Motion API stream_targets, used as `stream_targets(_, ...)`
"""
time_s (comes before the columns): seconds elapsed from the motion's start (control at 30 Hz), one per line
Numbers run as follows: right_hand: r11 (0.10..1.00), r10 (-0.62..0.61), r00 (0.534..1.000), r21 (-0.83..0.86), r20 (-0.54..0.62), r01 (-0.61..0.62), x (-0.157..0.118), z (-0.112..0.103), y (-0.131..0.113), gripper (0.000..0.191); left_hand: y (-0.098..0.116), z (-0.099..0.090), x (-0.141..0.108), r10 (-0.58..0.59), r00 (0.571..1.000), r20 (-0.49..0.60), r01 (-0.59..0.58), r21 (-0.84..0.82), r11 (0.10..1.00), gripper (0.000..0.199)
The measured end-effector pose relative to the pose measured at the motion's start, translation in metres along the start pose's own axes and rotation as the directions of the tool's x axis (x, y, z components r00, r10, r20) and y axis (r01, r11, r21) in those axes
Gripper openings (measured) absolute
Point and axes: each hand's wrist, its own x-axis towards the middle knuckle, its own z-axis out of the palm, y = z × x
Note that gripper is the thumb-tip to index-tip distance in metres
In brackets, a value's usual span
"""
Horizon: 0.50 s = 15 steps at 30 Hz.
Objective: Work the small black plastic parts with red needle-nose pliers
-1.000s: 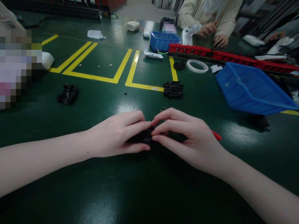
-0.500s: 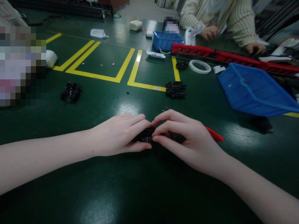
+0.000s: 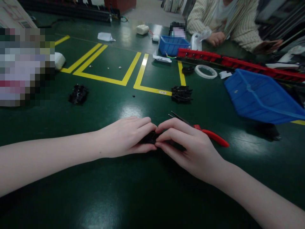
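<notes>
My left hand (image 3: 131,135) is closed over a small black part (image 3: 149,138) low over the green table, gripping it between thumb and fingers. From the right, the fingertips of my right hand (image 3: 188,143) pinch the end of the same part. Most of the part lies hidden under the fingers, so its exact kind is unclear. Just behind my right hand lies a red-handled tool with slim dark tips (image 3: 215,138), partly covered by the hand.
Clumps of black parts lie at the left (image 3: 78,94) and at the yellow tape (image 3: 181,94). A tilted blue bin (image 3: 262,95) stands right, near a roll of white tape (image 3: 206,72) and a long red strip (image 3: 200,53). Across the table sits a person in a striped sleeve (image 3: 245,31).
The view has shifted slightly, so the table things appear a little farther right and lower. My right fingers have closed in over the black part, and more of the red-handled tool shows.
</notes>
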Motion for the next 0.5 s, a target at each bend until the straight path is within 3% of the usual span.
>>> stream_targets(0.23, 0.993, 0.082, 0.997, 0.089, 0.002, -0.082, 0.0014, 0.0022, 0.0093, 0.009, 0.0003, -0.0012, 0.0006, 0.027, 1.0, -0.004, -0.027, 0.078, 0.997, 0.03)
stream_targets(0.5, 0.999, 0.009, 1.0, 0.034, 0.002, -0.009, -0.0009, 0.0055, 0.0082, 0.009, -0.0023, -0.0026, -0.0015, 0.064, 0.997, -0.043, -0.055, 0.181, 0.982, 0.037)
